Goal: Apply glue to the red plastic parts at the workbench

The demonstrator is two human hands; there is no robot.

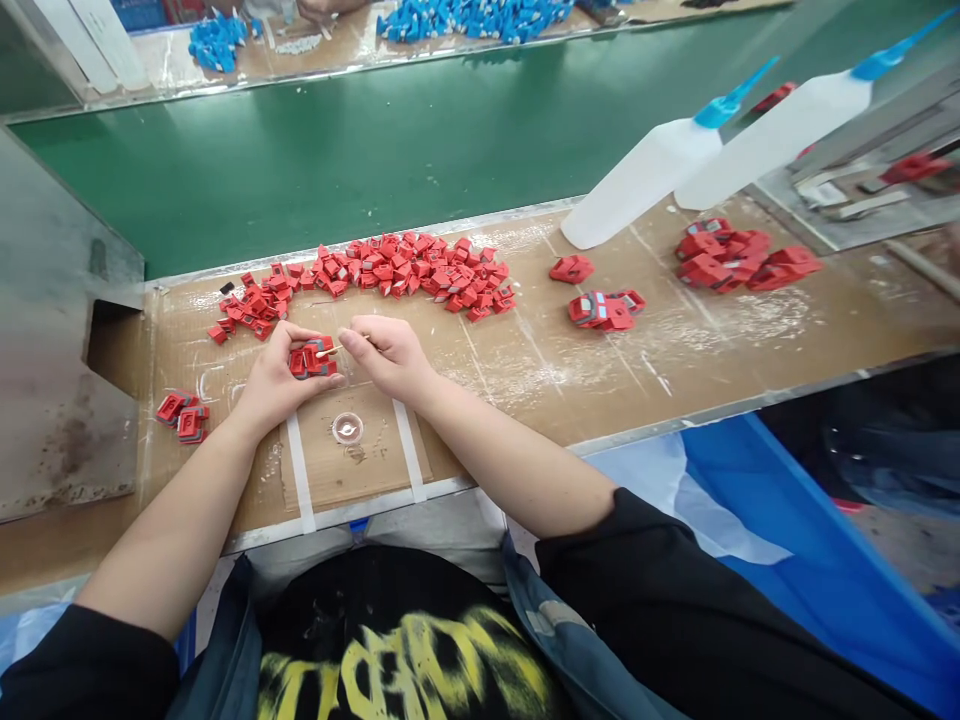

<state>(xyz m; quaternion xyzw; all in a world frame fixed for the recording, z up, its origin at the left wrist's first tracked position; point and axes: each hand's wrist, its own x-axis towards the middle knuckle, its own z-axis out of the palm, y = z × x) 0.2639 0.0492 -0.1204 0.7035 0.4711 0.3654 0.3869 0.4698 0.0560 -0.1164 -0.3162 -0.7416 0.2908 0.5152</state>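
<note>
My left hand [279,378] is closed around a red toy car body [306,360] with grey parts, thumb and fingers on opposite sides. In my right hand [390,352] I pinch a cotton swab [328,351], its white tip touching or just above the red piece. Below both hands a small round clear dish [347,429] sits on the cardboard, between two white tape strips. Just beyond the hands lies a long pile of small red plastic parts [390,265]. Two red car bodies [192,424] rest to the left of my left arm.
Two white squeeze bottles [645,175] with blue nozzles stand at the back right. More red cars [739,255] lie on the right. A metal box [67,330] borders the left. Across the green belt [360,150] are blue parts [480,18] and a person's hand.
</note>
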